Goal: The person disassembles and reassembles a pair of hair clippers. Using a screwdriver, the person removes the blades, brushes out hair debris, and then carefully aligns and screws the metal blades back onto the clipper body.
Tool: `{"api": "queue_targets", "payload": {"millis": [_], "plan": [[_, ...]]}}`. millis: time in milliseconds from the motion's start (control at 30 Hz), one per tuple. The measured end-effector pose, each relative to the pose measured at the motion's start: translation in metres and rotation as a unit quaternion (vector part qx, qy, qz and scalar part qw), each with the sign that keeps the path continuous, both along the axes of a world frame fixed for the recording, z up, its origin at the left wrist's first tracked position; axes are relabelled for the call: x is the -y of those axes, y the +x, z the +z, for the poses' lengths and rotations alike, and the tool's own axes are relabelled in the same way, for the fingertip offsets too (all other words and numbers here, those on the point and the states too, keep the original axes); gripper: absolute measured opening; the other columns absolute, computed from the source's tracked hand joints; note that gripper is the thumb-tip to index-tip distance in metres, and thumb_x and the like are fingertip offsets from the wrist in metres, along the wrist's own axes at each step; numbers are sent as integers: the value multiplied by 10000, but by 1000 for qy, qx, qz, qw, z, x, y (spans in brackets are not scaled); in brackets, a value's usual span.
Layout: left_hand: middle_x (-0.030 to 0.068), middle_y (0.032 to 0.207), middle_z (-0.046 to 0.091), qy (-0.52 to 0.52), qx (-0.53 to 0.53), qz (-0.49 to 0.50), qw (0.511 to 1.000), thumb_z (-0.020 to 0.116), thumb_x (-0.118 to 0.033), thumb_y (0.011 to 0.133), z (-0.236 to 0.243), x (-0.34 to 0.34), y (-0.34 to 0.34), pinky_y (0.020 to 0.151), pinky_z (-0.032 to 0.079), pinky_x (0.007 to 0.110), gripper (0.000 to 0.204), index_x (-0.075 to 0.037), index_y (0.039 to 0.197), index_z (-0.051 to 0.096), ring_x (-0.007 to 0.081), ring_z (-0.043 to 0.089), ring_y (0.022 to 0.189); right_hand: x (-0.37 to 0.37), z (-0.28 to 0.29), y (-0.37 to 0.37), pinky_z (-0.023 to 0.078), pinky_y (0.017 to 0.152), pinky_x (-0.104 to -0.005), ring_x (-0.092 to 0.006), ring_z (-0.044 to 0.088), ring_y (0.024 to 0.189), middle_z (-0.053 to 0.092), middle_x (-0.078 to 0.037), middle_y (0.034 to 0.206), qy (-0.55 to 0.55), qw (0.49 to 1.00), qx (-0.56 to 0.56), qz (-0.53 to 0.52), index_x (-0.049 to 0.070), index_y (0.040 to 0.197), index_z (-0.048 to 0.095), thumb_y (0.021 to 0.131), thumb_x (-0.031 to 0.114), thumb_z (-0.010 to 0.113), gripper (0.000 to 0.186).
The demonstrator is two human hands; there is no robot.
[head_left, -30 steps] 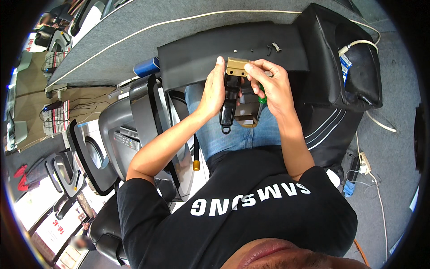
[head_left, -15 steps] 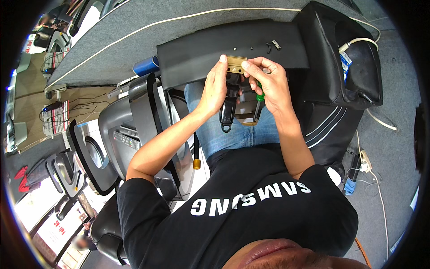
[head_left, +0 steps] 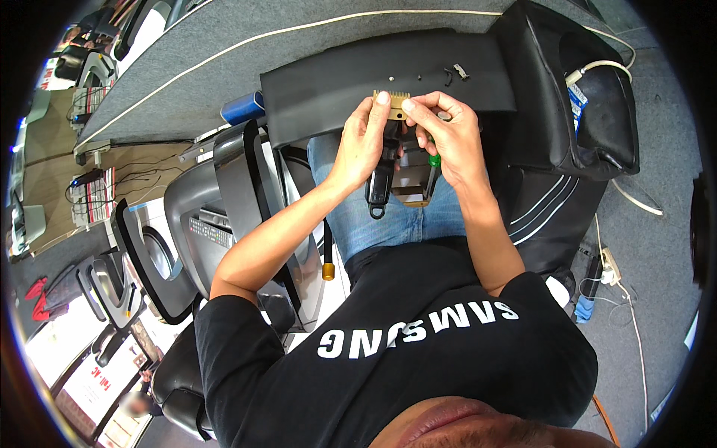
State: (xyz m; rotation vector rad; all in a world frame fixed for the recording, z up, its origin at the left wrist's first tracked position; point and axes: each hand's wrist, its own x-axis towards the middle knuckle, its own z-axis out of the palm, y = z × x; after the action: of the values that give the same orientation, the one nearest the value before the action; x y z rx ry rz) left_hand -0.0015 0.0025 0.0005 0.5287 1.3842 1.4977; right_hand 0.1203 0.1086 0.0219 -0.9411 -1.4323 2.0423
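Over my lap I hold a black hair clipper (head_left: pixel 379 178) upright, its gold toothed blade (head_left: pixel 399 113) at the far end. My left hand (head_left: pixel 357 151) grips the clipper head from the left, the thumb lying across the blade's face. With thumb and forefinger, my right hand (head_left: pixel 457 142) pinches the right edge of the blade. A screwdriver with a green handle (head_left: pixel 434 160) is also tucked in that hand's fingers, its shaft pointing down toward me. Whether the blade sits flush on the clipper body is hidden by my fingers.
A black padded bench (head_left: pixel 321 97) lies beyond my hands. On it are a small screw (head_left: pixel 391 78), a metal clipper part (head_left: pixel 461 71) and dark bits. A blue case (head_left: pixel 243 109) lies at its left end. Black chairs (head_left: pixel 190 213) stand left; a white cable (head_left: pixel 314 28) runs behind.
My left thumb has slid from the blade's left edge onto its face, covering part of it. The right hand keeps its pinch and the screwdriver, nearly unmoved.
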Motion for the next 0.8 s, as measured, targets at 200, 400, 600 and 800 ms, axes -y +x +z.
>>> {"api": "queue_targets", "payload": {"millis": [200,400,600,800], "plan": [[72,853,644,3,-3,0,1000,442,-558,1089,-3,1,-1,444,566,283,544,-31,1121,573,127,634,590,0,-1,-1,346,431,-176,-29,559,556,698,-38,799,-8,1000,4,-4,-17,1040,727,942,159,788,211],[66,860,647,2,-13,0,1000,452,-536,1093,-6,0,-1,445,565,276,520,-32,1130,572,120,633,596,1,-6,-1,351,428,-178,-33,563,551,700,-48,801,-20,1000,-6,-9,-14,1026,719,942,150,786,196],[63,868,644,8,-14,1,1000,445,-534,1096,-6,0,0,445,565,274,517,-33,1133,567,115,631,602,1,-7,-3,354,425,-182,-36,559,539,697,-51,796,-27,999,-12,-14,-13,1005,714,941,140,785,180],[63,868,645,5,-14,-3,1000,436,-536,1098,-7,0,-1,445,568,273,520,-33,1130,565,115,632,602,2,-9,-3,356,427,-184,-36,557,532,698,-55,790,-28,999,-14,-19,-11,997,714,935,135,789,175]]}}
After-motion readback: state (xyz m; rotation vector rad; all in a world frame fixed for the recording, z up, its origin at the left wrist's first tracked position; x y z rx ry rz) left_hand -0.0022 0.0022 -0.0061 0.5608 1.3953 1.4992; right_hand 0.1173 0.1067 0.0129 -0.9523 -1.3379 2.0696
